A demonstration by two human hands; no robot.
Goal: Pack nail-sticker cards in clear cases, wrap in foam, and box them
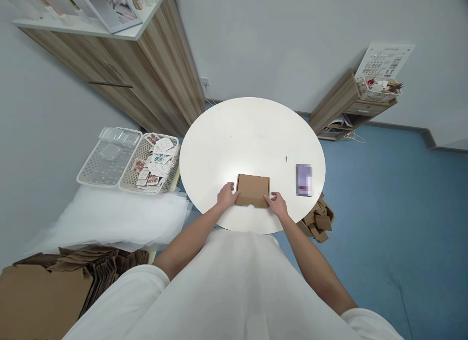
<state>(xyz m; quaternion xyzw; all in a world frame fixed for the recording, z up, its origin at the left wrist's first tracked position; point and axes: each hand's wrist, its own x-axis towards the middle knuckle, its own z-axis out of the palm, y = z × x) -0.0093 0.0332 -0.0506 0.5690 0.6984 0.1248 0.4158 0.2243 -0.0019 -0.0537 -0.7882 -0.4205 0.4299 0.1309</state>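
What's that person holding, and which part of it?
A small brown cardboard box, by its near corners: the left grip at the left one, the right grip at the right one.

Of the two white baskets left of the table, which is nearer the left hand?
The basket holding printed cards; the other basket, with clear plastic containers, lies farther from the left hand.
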